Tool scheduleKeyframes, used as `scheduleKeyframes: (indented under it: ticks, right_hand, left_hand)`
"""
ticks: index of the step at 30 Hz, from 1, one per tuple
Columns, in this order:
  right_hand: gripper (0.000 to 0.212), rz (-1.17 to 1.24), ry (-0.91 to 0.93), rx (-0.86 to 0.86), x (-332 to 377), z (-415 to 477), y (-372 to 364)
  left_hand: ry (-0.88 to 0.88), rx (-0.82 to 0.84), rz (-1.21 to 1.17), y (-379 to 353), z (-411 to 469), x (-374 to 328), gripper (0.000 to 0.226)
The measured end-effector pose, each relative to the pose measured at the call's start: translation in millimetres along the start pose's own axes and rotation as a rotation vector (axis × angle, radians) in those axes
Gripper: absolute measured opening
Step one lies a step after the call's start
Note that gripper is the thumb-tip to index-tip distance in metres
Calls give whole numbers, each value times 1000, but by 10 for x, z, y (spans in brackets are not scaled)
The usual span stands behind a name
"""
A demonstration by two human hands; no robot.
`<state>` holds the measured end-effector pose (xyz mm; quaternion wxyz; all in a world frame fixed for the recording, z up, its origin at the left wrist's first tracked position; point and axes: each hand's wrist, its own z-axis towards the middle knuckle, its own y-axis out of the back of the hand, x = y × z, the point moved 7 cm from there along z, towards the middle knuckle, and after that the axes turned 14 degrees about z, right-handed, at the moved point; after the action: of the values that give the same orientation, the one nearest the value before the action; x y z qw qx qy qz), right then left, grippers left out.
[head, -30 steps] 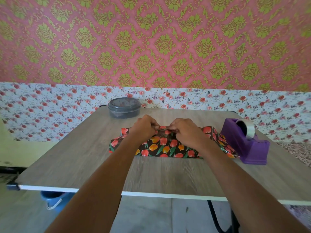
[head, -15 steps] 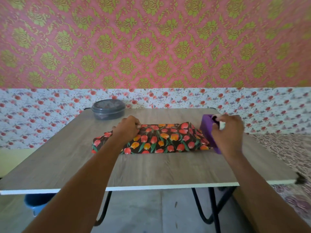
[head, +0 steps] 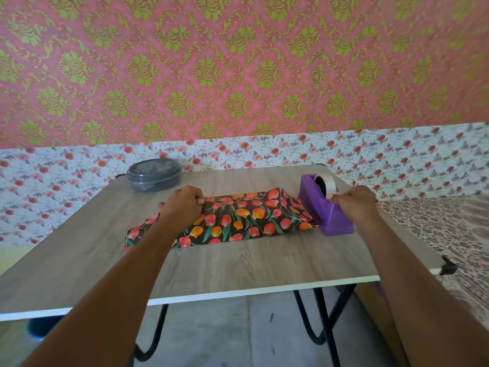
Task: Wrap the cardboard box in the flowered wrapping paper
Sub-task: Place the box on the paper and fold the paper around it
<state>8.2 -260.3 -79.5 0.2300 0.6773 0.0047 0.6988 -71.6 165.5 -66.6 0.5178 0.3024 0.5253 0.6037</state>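
Note:
The flowered wrapping paper (head: 238, 218), dark with red and orange tulips, lies folded over the box in the middle of the table; no bare cardboard shows. My left hand (head: 182, 205) rests on top of the wrapped box near its left part, fingers curled and holding the paper's folded edge down. My right hand (head: 353, 202) is at the purple tape dispenser (head: 325, 210) just right of the box, its fingertips pinching the free end of the tape (head: 329, 196) below the roll.
A grey lidded round container (head: 153, 174) stands at the table's back left. The wooden table (head: 238, 266) has a white front edge and black legs. A patterned surface lies off the right side; a blue object sits under the table at left.
My right hand left the paper's seam, went right to the tape dispenser and now pinches the tape end. My left hand stays on the paper. The camera view has shifted.

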Motion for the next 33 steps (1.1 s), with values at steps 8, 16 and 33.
scheduleKeyframes:
  ticks: [8,16,33]
  right_hand:
    - [32,-7,100,-169,9,-133,-44]
    - [32,234,207,-450,-66,-428,15]
    - [11,470,262,-276,-348,-1110,-170]
  left_hand:
    - [3,-7,-26,-23,24,10,18]
    - [-3,9,-9,-36,23,15,18]
    - [-125,123,-144,-8,84,32,21]
